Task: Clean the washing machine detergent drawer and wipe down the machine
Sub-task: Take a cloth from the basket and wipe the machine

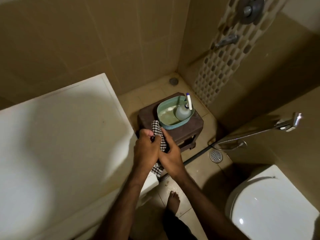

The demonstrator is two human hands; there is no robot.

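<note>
Both hands point(156, 149) are gripping, fingers clenched, a checked cloth point(158, 135) | risk: drips are wetting the floor point(195, 172) by the bare foot point(173, 201), slipping likely.

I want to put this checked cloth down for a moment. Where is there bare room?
The washing machine top, left of both hands, is broad and bare. The brown stool is crowded: the green basin holding a spray bottle fills most of it, leaving only its near edge.

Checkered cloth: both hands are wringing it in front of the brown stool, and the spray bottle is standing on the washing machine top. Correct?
Not quite. In the head view the spray bottle stands in the green basin on the brown stool, not on the machine. Both hands, left and right, do grip the checkered cloth.
</note>
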